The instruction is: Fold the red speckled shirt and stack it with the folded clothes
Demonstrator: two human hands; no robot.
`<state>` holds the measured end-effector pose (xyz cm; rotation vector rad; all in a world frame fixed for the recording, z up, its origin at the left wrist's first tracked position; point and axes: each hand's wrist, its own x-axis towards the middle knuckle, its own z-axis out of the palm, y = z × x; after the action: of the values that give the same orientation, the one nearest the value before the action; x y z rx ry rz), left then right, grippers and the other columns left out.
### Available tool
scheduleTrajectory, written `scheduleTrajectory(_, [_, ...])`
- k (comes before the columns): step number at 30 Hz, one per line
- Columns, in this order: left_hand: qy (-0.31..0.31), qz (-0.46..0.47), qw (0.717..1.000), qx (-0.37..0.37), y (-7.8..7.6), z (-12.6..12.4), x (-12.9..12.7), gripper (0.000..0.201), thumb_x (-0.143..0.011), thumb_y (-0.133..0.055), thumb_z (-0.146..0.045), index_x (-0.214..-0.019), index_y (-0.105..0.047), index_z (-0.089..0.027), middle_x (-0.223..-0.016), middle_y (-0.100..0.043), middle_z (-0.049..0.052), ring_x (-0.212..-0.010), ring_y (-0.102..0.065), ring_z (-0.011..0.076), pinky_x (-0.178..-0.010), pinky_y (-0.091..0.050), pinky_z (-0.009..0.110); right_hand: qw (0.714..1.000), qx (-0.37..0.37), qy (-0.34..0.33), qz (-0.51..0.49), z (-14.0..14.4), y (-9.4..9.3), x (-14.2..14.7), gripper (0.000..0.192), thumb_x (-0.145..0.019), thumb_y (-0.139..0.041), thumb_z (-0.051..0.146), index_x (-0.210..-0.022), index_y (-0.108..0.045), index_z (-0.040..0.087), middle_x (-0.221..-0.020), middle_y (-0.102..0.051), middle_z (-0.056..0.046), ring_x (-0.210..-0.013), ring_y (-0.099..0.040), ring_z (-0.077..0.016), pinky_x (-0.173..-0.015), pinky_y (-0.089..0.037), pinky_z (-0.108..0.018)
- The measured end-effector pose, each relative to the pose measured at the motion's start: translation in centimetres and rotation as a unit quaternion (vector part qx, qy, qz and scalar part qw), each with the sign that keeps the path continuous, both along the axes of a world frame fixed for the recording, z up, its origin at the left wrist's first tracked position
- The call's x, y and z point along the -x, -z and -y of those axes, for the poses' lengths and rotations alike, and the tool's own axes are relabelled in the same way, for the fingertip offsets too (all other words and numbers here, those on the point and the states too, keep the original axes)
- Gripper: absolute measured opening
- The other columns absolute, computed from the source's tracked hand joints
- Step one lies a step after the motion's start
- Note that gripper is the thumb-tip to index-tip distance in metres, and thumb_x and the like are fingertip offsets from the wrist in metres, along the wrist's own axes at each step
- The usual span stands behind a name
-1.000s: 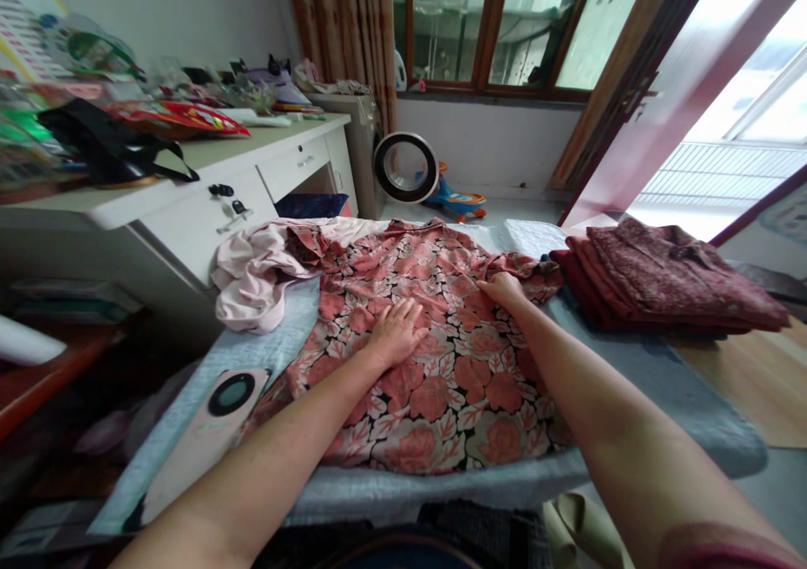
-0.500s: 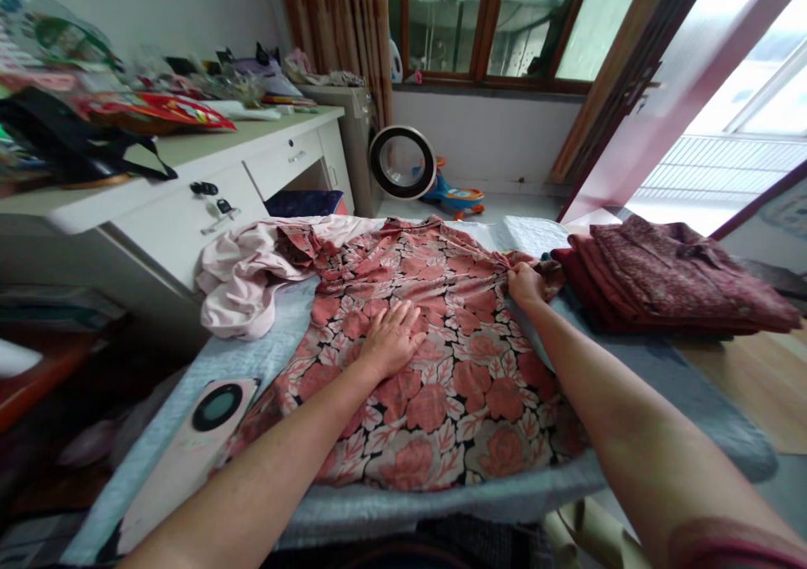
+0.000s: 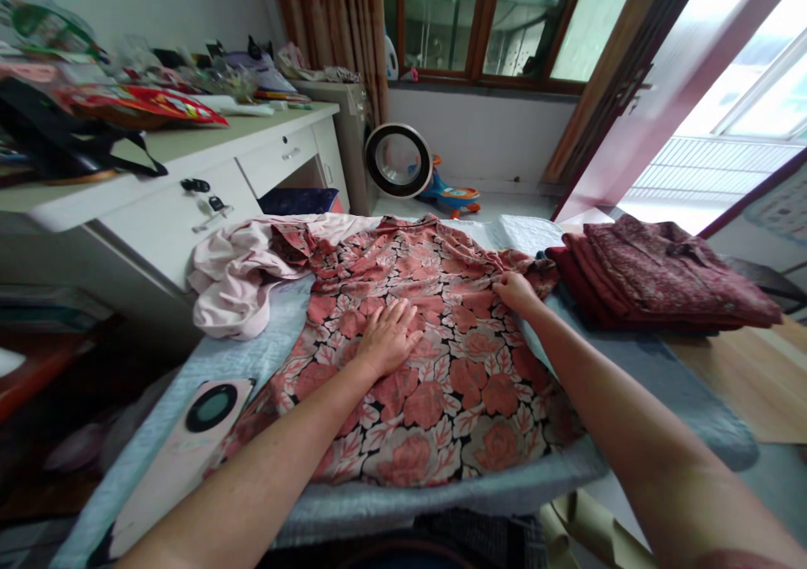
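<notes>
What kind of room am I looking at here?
Most likely a room in a home: a cluttered white desk with drawers, a child's ride-on toy under the curtained window, and folded clothes beside the floral garment.

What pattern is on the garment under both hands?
The garment has salmon-pink roses with pale leaves on black, clearest in the head view.

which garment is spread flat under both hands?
The rose-print garment, under the left hand and right hand. The pink one is crumpled; the dark red ones are folded.
</notes>
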<state>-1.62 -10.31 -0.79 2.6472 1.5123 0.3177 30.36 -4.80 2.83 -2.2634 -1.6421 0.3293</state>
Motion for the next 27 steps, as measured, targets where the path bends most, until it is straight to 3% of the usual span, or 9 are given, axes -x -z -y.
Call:
scheduleTrajectory(3, [0.008, 0.002, 1.0, -0.001, 0.0, 0.0, 0.0, 0.056, -0.097, -0.042, -0.049, -0.147, -0.043, -0.026, -0.157, -0.038, 0.009, -0.146, -0.032, 0.028, -0.12, -0.024, 0.049, 0.999, -0.023, 0.029, 0.009, 0.5, 0.0, 0.5, 0.024, -0.087, -0.046, 0.025, -0.097, -0.066, 0.015, -0.092, -0.07, -0.01, -0.082, -0.062, -0.021, -0.066, -0.041, -0.026])
scheduleTrajectory(8, [0.007, 0.0, 1.0, 0.005, -0.2, 0.0, 0.0, 0.055, -0.097, -0.043, -0.048, -0.147, -0.043, -0.025, -0.158, -0.037, 0.01, -0.146, -0.033, 0.0274, -0.12, -0.025, 0.048, 0.998, -0.008, 0.055, 0.029, 1.9, 0.4, 1.2, 0.029, -0.089, -0.053, 0.038, -0.108, -0.061, 0.017, -0.1, -0.071, -0.014, -0.088, -0.065, -0.0249, -0.072, -0.042, -0.029])
scheduleTrajectory(13, [0.024, -0.004, 1.0, 0.001, -1.0, 0.8, 0.5, 0.057, -0.096, -0.048, -0.046, -0.145, -0.046, -0.017, -0.157, -0.036, 0.015, -0.145, -0.033, 0.0292, -0.119, -0.027, 0.046, 0.999, -0.02, 0.029, 0.019, 4.0, 0.4, 0.7, 0.042, -0.084, -0.059, 0.05, -0.107, -0.059, 0.015, -0.093, -0.07, -0.011, -0.083, -0.063, -0.0232, -0.065, -0.039, -0.026])
scheduleTrajectory(16, [0.043, -0.02, 0.999, 0.004, -1.3, 2.2, 1.4, 0.054, -0.096, -0.049, -0.046, -0.142, -0.049, -0.019, -0.156, -0.039, 0.014, -0.144, -0.035, 0.0299, -0.117, -0.029, 0.048, 1.0, -0.006, -0.012, 0.001, 5.8, 0.6, 0.0, 0.036, -0.074, -0.069, 0.038, -0.101, -0.058, 0.017, -0.081, -0.067, -0.004, -0.071, -0.059, -0.0184, -0.058, -0.034, -0.024])
scheduleTrajectory(19, [0.058, -0.044, 0.997, 0.017, -1.5, 3.8, 2.6, 0.052, -0.096, -0.051, -0.043, -0.143, -0.048, -0.021, -0.155, -0.041, 0.013, -0.144, -0.036, 0.0303, -0.116, -0.03, 0.05, 0.999, 0.012, -0.04, -0.027, 7.4, 0.8, -0.5, 0.023, -0.073, -0.066, 0.025, -0.094, -0.058, 0.019, -0.068, -0.063, 0.001, -0.062, -0.054, -0.015, -0.055, -0.031, -0.023])
scheduleTrajectory(25, [0.064, -0.031, 0.997, -0.017, -2.1, 6.0, 4.5, 0.046, -0.093, -0.057, -0.034, -0.136, -0.054, -0.02, -0.148, -0.048, 0.014, -0.138, -0.042, 0.0305, -0.112, -0.036, 0.049, 0.997, -0.069, 0.038, -0.024, 9.9, -0.1, -1.0, 0.021, -0.083, -0.058, 0.035, -0.095, -0.061, 0.017, -0.074, -0.065, -0.002, -0.068, -0.056, -0.0159, -0.06, -0.035, -0.024])
scheduleTrajectory(27, [0.074, -0.014, 0.997, -0.02, -2.5, 6.8, 4.5, 0.042, -0.091, -0.059, -0.028, -0.132, -0.057, -0.017, -0.144, -0.052, 0.015, -0.135, -0.045, 0.0301, -0.113, -0.037, 0.049, 0.998, -0.06, 0.029, -0.018, 11.2, -0.5, -1.2, 0.021, -0.085, -0.055, 0.035, -0.09, -0.063, 0.017, -0.075, -0.066, -0.003, -0.068, -0.056, -0.0157, -0.06, -0.035, -0.024])
